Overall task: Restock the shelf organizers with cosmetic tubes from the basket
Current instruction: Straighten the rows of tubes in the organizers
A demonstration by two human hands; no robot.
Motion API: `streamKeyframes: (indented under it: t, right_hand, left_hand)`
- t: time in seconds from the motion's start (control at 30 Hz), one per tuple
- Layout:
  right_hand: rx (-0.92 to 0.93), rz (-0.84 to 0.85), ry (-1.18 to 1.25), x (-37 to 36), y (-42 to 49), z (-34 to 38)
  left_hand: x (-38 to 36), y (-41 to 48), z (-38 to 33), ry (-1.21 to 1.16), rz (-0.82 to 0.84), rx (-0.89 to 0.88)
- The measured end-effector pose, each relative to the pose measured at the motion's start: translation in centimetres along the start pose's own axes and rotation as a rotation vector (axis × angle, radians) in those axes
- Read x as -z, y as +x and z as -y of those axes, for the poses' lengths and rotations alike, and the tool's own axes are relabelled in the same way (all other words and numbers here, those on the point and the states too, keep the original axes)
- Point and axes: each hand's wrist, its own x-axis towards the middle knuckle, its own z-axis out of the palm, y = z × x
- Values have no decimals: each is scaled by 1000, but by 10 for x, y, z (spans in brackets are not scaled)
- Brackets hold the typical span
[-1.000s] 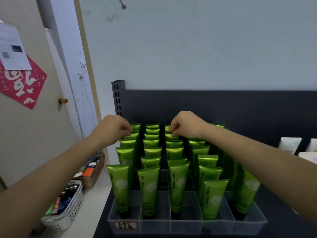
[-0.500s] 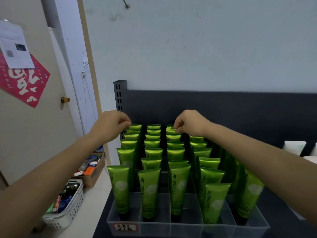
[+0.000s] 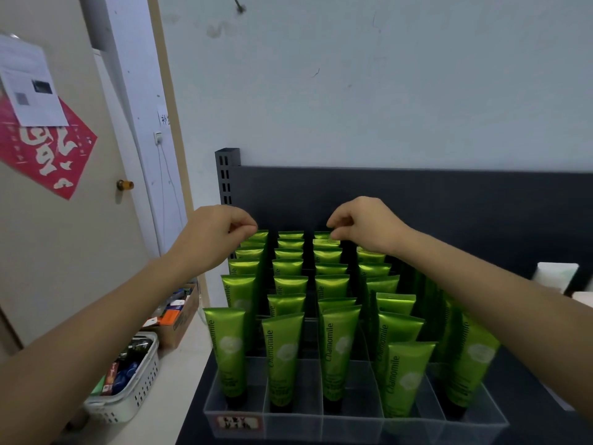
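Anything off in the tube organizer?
Minor: in the clear plastic organizer, the green Chamomile tubes in the fourth lane from the left lean unevenly, and the front tube stands ahead of its neighbours. No spill or damage visible.

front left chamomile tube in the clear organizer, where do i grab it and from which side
Pinch the flat crimped top edge of the front left tube, coming down from above, fingers on its front and back faces. It stands upright, cap down, in the clear organizer, whose walls hem in its lower part, with a neighbouring tube close on its right.
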Motion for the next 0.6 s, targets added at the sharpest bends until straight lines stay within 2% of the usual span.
streamKeyframes:
  t: [0.07, 0.13, 0.27, 0.4, 0.6]
  right_hand:
    - [32, -54, 96, 13, -20, 16]
    - [84, -3, 158, 22, -46, 33]
    - [157, 186, 117, 24, -84, 51]
    - [134, 213, 66, 18, -100, 48]
    - [117, 189, 0, 9, -107, 49]
  left_hand:
    - [7, -7, -15, -23, 3, -57]
    - [12, -16, -31, -32, 27, -113]
    - [20, -34, -57, -74, 80, -192]
    - [28, -53, -77, -111, 217, -217]
    - [28, -69, -83, 126, 468, -189]
